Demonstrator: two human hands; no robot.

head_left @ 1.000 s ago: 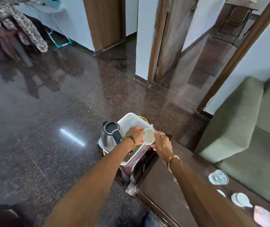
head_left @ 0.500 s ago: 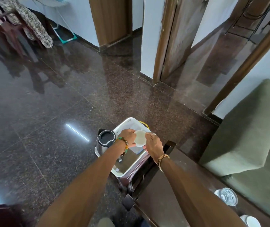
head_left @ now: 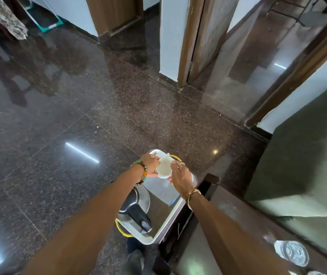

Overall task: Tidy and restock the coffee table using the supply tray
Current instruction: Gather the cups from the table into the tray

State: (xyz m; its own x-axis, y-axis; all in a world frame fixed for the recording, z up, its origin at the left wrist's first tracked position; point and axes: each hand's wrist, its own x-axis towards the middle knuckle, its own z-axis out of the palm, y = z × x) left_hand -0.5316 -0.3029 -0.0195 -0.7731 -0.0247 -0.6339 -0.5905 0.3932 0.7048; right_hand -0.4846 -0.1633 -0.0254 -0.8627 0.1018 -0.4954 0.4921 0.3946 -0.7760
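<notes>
A small white cup (head_left: 163, 168) is held over the far end of the white supply tray (head_left: 164, 225), between both hands. My left hand (head_left: 150, 162), with a bead bracelet, grips its left side. My right hand (head_left: 180, 176), with a ring and gold bracelet, closes on its right side. A steel electric kettle (head_left: 136, 209) with a black handle stands in the tray's near part, partly behind my left forearm. A clear plastic bag (head_left: 163, 190) lies in the tray under my hands. The dark coffee table (head_left: 236, 221) runs to the right.
A clear glass coaster or dish (head_left: 291, 253) lies on the coffee table at lower right. A green sofa (head_left: 305, 165) stands to the right of the table. Polished dark stone floor (head_left: 59, 135) spreads to the left and ahead. Door frames (head_left: 184, 42) rise beyond.
The view has tilted so the tray and kettle sit lower and nearer. Both hands keep their hold on the white cup above the tray's far end.
</notes>
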